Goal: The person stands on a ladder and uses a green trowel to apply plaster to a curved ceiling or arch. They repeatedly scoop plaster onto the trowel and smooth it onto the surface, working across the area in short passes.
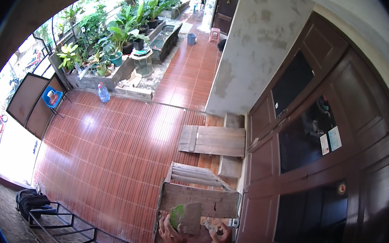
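Observation:
My left hand [172, 235] is closed on the near edge of a flat, roughly square board [191, 218]. Grey-brown paste coats most of its face, and bright green shows at the left side. Just right of it, my right hand [223, 238] pinches a small grey smeared piece [208, 226]. Its kind is too small to make out. Both hands are above a worn wooden stepladder [200, 195], whose broad upper step and slatted lower part show beyond the board.
A wooden plank bench [212, 140] stands beyond the ladder. Brown double doors [320, 136] run along the right, beside a patched grey wall [260, 47]. On the tiled floor [114, 151] is a water bottle [103, 93]; a black metal rack [72, 225] is near left.

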The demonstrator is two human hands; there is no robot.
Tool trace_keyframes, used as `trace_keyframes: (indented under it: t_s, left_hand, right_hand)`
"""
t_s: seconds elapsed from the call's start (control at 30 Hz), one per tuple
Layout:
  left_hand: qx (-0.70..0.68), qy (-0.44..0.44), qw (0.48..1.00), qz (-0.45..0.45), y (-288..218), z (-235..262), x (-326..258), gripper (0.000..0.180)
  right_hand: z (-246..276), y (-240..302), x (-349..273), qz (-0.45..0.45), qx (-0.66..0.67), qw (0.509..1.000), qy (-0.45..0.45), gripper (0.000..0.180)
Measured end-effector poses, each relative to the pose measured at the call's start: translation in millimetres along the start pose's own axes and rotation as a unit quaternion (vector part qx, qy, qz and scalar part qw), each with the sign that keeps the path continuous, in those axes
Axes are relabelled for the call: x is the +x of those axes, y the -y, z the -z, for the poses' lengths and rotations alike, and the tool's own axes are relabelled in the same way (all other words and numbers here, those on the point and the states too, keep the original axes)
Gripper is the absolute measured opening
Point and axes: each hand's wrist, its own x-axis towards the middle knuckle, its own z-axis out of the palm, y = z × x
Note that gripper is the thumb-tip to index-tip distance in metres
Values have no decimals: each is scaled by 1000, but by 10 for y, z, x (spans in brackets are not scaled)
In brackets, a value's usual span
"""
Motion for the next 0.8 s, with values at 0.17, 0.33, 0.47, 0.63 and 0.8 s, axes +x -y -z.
trace_keyframes:
  t_s: [0.17, 0.33, 0.47, 0.63, 0.8]
  left_hand:
    - [-24, 0, 1000, -14, 28, 75, 29, 53]
    - [7, -4, 998, -54, 14, 54, 26, 51]
    - [-50, -59, 994, -82, 48, 11, 18, 46]
    - [-167, -112, 979, -42, -2, 134, -51, 36]
    - [-310, 188, 930, 58, -281, 396, -478, 29]
  right_hand:
    - [-40, -10, -19, -45, 45, 998, 25, 19]
    - [-67, 0, -4, 11, 19, 1000, -3, 17]
    - [-46, -9, -21, 29, 11, 1000, 2, 16]
    - [-90, 67, -129, -22, 66, 997, -23, 16]
    - [-149, 186, -334, -87, 58, 994, 1, 16]
